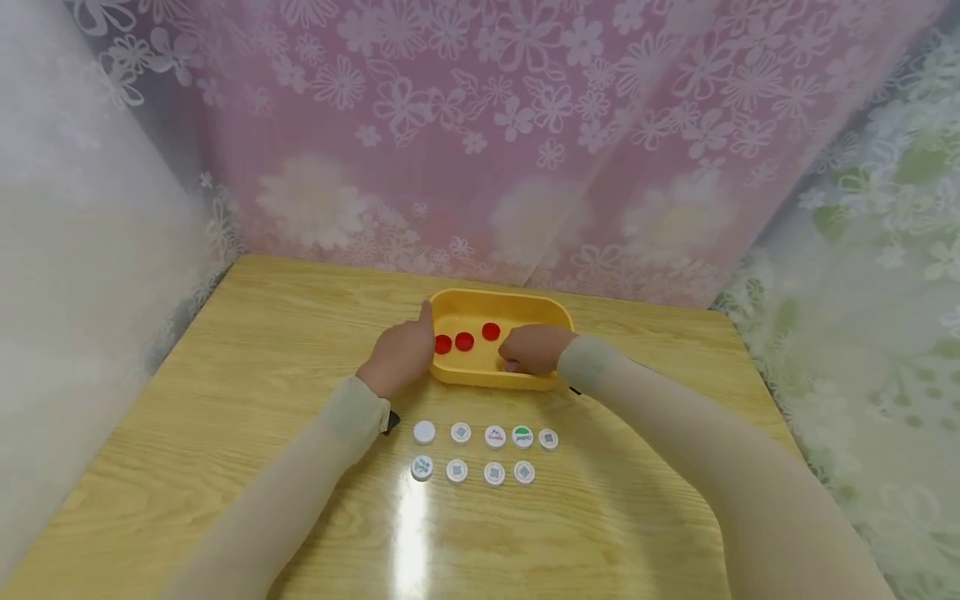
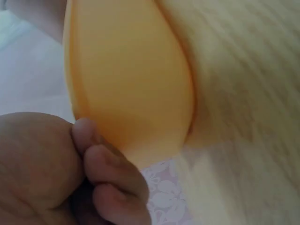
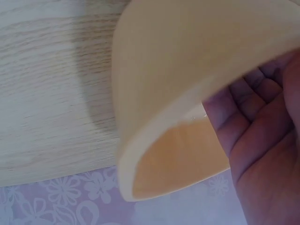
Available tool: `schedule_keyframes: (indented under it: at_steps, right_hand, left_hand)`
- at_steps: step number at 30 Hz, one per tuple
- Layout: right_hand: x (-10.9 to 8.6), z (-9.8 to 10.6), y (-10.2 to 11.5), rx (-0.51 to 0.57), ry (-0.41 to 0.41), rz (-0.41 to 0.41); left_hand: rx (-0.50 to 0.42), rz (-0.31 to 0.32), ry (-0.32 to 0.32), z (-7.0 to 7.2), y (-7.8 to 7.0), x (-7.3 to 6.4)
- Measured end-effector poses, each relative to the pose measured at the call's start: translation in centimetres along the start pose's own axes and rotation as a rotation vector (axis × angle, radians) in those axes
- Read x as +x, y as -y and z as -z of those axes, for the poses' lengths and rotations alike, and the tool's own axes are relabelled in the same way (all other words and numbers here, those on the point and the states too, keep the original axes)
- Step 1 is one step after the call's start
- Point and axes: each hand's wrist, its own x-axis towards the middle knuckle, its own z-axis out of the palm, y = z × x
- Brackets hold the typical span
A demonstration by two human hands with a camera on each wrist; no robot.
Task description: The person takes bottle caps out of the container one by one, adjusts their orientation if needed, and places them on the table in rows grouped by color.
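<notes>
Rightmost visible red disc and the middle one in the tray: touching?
Apart. In the head view, bare floor of the yellow tray shows between the rightmost red disc and the middle red disc.

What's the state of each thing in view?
Yellow rounded plastic tub: upright, open-topped
Three round red discs: lying in the tub
Nine round white discs: flat on the wood-grain table, two rows
Left hand: holding the tub's left end
Right hand: inside the tub, any grip hidden
</notes>
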Motion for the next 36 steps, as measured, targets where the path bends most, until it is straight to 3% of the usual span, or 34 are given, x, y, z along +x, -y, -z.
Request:
schedule_keyframes:
  at_steps: [7,15,25,31,36]
  right_hand:
    - [1.3,-0.4,-0.4,0.079,0.007,-0.081]
    - [1.7,0.6,0.3,0.148,0.018,-0.113]
    - [2.0,0.9,0.3,0.145,0.017,-0.141]
    - [2.2,0.8,0.3,0.126,0.018,-0.124]
    - [2.3,0.5,0.1,0.136,0.002,-0.113]
  left_hand:
    - [0.099,-0.008,-0.042,-0.5,-0.6,0.0]
    - [0.094,0.022,-0.023,-0.9,-0.4,0.3]
    - [0.111,-0.009,-0.045,-0.4,-0.4,0.4]
    - [0.071,0.034,-0.002,-0.2,-0.5,0.2]
    - [-0.034,0.049,-0.004,-0.4,0.0,0.5]
